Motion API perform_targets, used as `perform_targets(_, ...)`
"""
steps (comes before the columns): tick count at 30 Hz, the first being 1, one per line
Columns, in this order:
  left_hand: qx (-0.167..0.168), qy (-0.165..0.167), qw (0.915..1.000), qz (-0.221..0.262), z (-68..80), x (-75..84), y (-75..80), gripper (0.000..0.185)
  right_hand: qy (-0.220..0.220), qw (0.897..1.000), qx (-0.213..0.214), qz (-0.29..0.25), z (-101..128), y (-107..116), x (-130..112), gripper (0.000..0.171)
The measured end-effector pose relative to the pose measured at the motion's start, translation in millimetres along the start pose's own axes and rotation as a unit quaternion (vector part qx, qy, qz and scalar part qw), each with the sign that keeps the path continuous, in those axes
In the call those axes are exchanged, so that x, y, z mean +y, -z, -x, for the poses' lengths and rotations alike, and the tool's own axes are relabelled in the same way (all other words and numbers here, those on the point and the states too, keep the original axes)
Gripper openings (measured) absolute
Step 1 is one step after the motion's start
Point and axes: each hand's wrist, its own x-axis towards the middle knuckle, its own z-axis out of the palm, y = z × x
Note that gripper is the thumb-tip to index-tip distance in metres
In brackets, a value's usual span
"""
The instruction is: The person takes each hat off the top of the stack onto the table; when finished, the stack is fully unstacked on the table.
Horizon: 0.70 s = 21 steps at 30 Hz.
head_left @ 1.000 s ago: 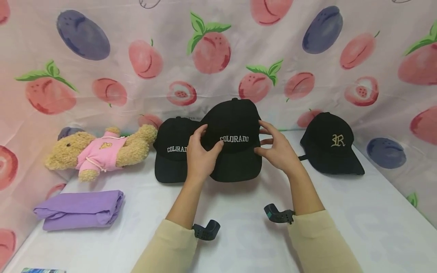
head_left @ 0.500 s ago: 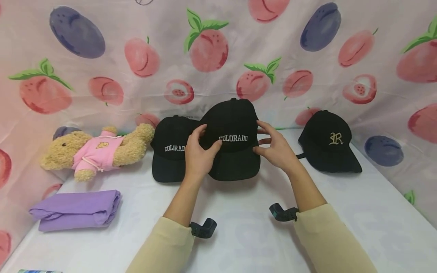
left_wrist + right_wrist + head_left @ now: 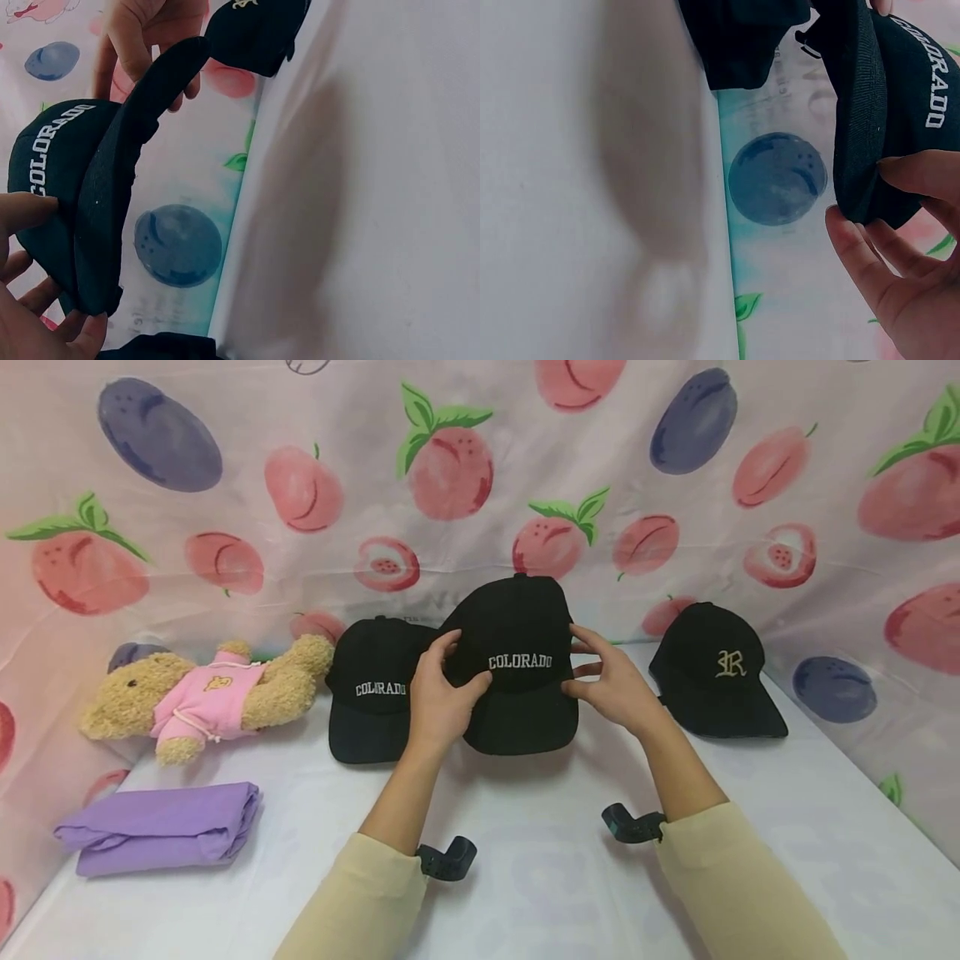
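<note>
Left hand point(image 3: 438, 697) and right hand point(image 3: 611, 685) pinch the raised Colorado cap point(image 3: 517, 664) by its side edges; bare table point(image 3: 525, 827) lies at 6 o'clock.

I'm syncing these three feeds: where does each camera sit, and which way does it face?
Head: worn high, looking forward and down at the held cap above the table; both forearms show.
Left wrist: sideways along the cap's brim; left hand in the near corner, right hand beyond.
Right wrist: mirrored; right hand shows.
All share the cap.
</note>
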Motion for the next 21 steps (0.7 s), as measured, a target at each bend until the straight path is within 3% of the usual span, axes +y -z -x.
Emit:
perform_targets(9,-0.007,-0.006,0.9999,-0.007,-1.3,0.4,-3.0,0.065,0.002,1.0,-0.005,-0.008,2.0,5.9,1.9,0.086)
perform_targets(21,-0.016,-0.003,0.9998,-0.008,-4.1,-6.1,-22.3,0.063,-0.005,1.0,0.005,-0.001,7.4,11.0,17.4,0.086)
